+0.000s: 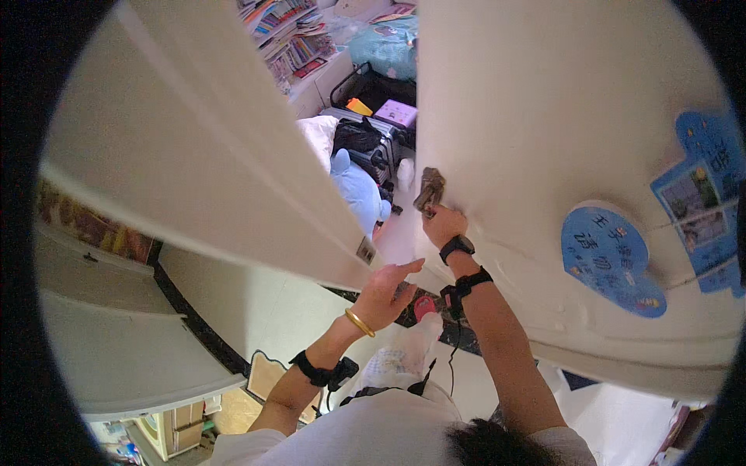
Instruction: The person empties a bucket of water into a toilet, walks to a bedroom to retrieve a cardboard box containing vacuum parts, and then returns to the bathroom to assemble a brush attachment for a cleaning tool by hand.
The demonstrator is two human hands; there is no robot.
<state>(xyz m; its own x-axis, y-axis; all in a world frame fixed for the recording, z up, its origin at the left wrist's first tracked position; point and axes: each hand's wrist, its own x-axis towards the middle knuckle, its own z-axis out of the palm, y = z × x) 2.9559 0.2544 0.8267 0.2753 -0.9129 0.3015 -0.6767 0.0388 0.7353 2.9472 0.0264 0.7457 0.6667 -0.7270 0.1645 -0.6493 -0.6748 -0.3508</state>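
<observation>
With fingers wrapped around it, my right hand [445,227] grips a bronze door handle [430,189] near the edge of a white door [513,116]. My left hand [386,295] is held out in the doorway with its fingers apart and nothing in it. It is close to the white door frame [256,163] and its small metal strike plate [365,250]. The door stands partly open. A blue heart-shaped sign [610,259] hangs on the door, to the right of my right hand. My foot in a red slipper [424,307] shows at the dark threshold.
Beyond the gap lie a light-blue plush toy [357,190], a silver suitcase [382,151], a purple box [397,113] and a teal bundle [386,48]. Full bookshelves [291,43] line the room's left. A blue sign with photos [699,202] hangs at the right.
</observation>
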